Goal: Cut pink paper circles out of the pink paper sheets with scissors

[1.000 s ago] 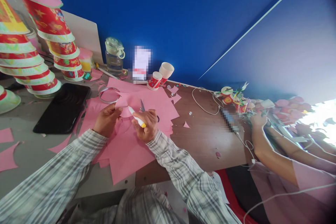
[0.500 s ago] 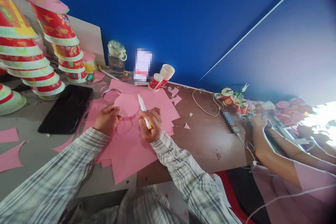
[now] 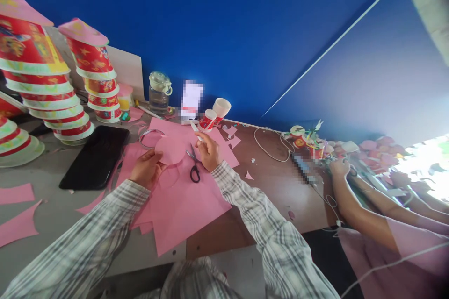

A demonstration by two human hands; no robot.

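Left hand (image 3: 147, 168) pinches pink disc (image 3: 170, 149) above pink sheets (image 3: 182, 196) | right hand (image 3: 209, 150) closed on pen (image 3: 194, 127), reaching away | scissors (image 3: 193, 168) lie between hands | step: disc cut out; next move needs pen set down.

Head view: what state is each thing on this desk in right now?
Left hand: closed on the pink paper disc, held above the sheets.
Right hand: gripping a white pen, reaching forward.
Scissors: lying on the pink sheets, blades slightly open.
Glass jar: upright, lid on.
Phone: flat, screen dark.
Paper cups: tipped on their sides.
Printed bowls: stacked upside down.
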